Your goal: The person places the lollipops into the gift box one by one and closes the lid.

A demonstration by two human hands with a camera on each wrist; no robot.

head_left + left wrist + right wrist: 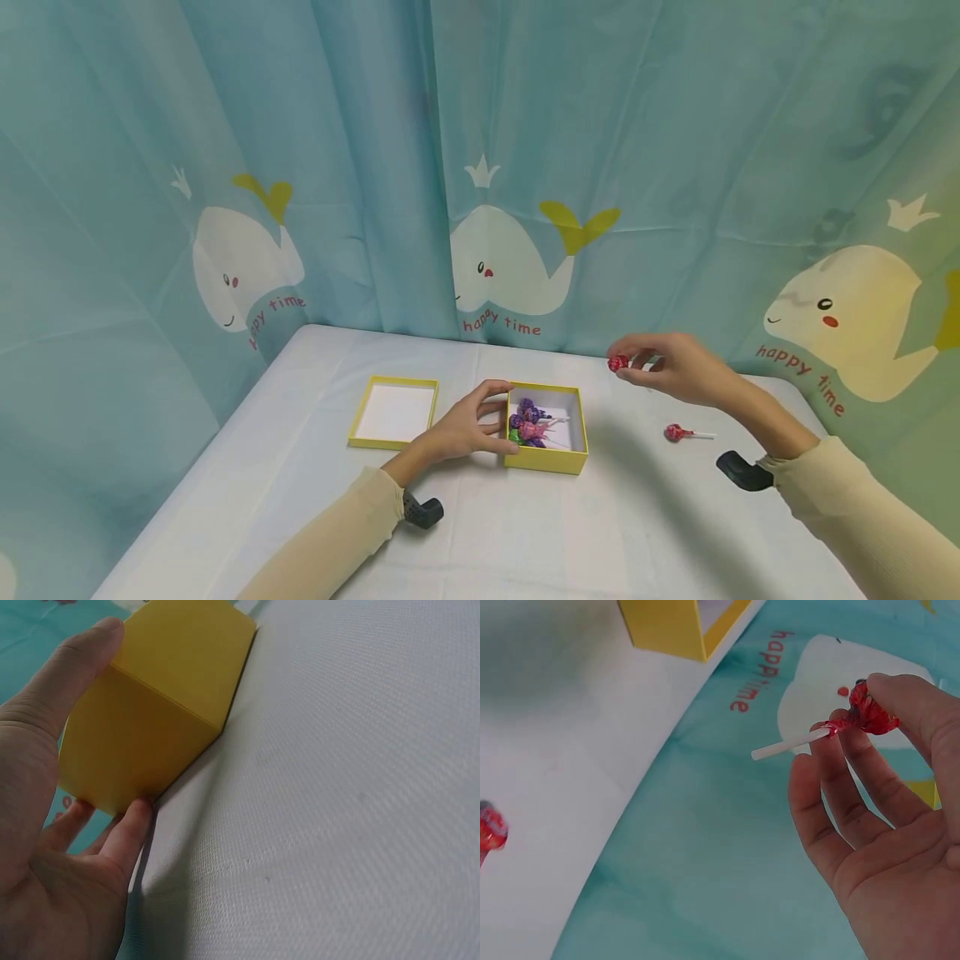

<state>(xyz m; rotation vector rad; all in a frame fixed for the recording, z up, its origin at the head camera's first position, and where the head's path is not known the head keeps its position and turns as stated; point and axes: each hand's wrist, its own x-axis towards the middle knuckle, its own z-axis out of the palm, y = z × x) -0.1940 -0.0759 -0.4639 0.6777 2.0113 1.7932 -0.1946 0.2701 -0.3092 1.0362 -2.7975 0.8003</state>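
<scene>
My right hand [678, 367] pinches a red-wrapped lollipop [871, 712] by its candy end, above the table's far side. In the right wrist view its white stick points left, away from the fingers. My left hand [467, 423] holds the left side of a yellow box [546, 461], thumb at the near corner and fingers toward the far one. The left wrist view shows the yellow outer walls [142, 739] between thumb and fingers. Several wrapped lollipops [531, 425], purple, pink and green, lie inside the open box. Another red lollipop [675, 432] lies on the table at the right.
A yellow-rimmed lid [393, 410], white inside, lies left of the box. The table [525, 533] has a white cloth. A blue-green curtain [375, 167] with whale prints hangs along the table's back and sides. Dark devices [742, 472] sit on both wrists.
</scene>
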